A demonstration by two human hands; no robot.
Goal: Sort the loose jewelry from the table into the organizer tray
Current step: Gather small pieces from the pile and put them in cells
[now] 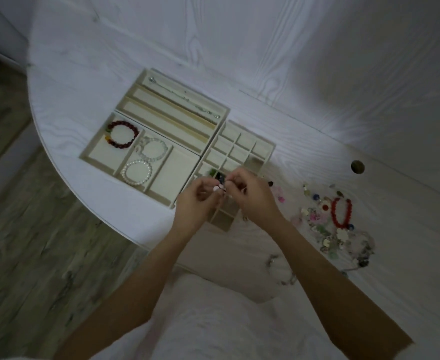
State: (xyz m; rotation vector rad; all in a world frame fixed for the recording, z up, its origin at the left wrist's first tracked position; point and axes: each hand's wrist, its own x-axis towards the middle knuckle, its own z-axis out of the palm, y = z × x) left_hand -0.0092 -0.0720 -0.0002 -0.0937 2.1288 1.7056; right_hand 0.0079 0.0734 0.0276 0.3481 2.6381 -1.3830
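Both hands meet over the near part of the small-compartment organizer tray [263, 146]. My left hand [200, 201] and my right hand [252, 193] pinch a small piece of jewelry [218, 188] with pale round parts between their fingertips. The exact grip is blurred. A heap of loose jewelry [327, 224] lies on the table to the right, with a red bead bracelet [340, 213] in it. A beige tray [94, 145] on the left holds a dark red bracelet [122, 135], a clear bead bracelet [152, 149] and a pearl bracelet [137, 172]. A silver chain [182, 96] lies in the long-slot tray [173, 120].
The white wood-grain table [265, 61] has a curved left edge and a round cable hole [357, 166] at the right. Another beaded strand [283, 271] lies near the table's front edge. Wooden floor [32, 255] shows at the left.
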